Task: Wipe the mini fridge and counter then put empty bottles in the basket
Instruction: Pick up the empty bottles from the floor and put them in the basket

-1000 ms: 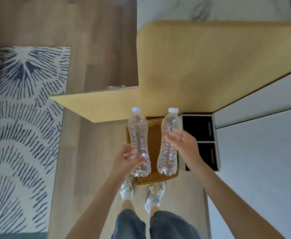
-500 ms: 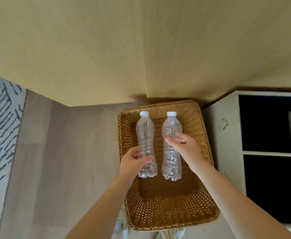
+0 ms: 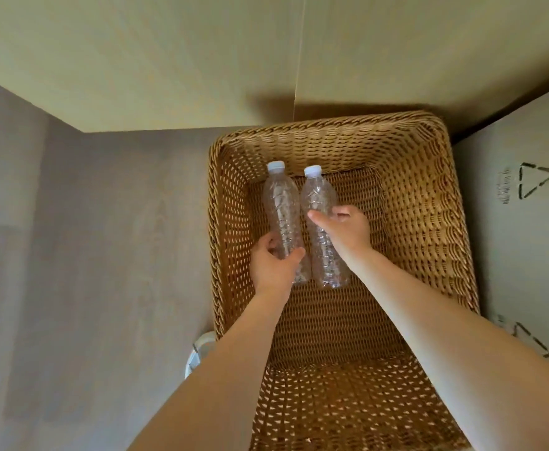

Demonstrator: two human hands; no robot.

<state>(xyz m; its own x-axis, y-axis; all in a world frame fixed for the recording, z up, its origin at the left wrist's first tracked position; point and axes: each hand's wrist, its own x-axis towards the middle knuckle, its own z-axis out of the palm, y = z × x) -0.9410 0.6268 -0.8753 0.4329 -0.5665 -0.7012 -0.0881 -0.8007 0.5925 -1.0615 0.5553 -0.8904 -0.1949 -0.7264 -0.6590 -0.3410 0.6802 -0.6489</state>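
- The person bends over a woven wicker basket (image 3: 429, 222) on the wood floor (image 3: 87, 255), both bare arms reaching down into it
- The left hand (image 3: 274, 266) is wrapped around the lower part of a clear plastic bottle (image 3: 281, 206) with a white cap; the bottle's base is hidden behind that hand
- The right hand (image 3: 344, 227) grips the middle of a second clear bottle (image 3: 326, 268), thumb across its front, the other fingers mostly out of sight behind it
- Both bottles are inside the basket walls, side by side and just about touching, caps pointing toward the far wall; I cannot tell whether they rest on the basket floor or are held just above it
- The basket's near edge is cut off by the bottom of the view
- A pale wooden panel (image 3: 136, 60) overhangs the far side, throwing shadow on the rim
- To the right stands a grey box face (image 3: 510, 255) with triangular arrow marks; small print beside them is too blurred to read
- By the left forearm something white (image 3: 201, 348) pokes out, mostly hidden
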